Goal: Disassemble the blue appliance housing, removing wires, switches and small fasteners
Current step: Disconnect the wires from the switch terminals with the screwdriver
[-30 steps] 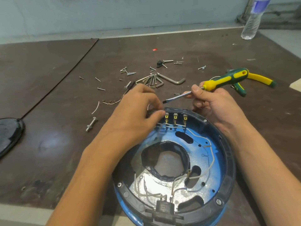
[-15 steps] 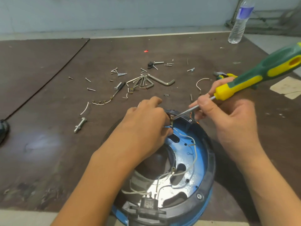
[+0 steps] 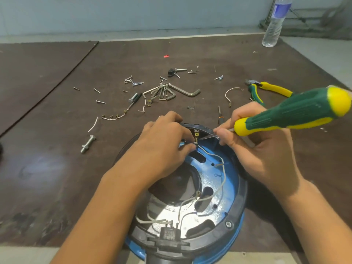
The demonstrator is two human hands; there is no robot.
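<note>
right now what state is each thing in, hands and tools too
blue housing, open, inside facing up
white wire, one end at the terminals, rest inside the housing
left hand, pinching the white wire's end
right hand, gripping the screwdriver
screwdriver, tip at the terminals
pliers, lying on the table
water bottle, upright

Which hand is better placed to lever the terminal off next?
Right, probably: the right hand grips the screwdriver, tip at the terminal. The left hand only pinches the white wire beside it.
</note>
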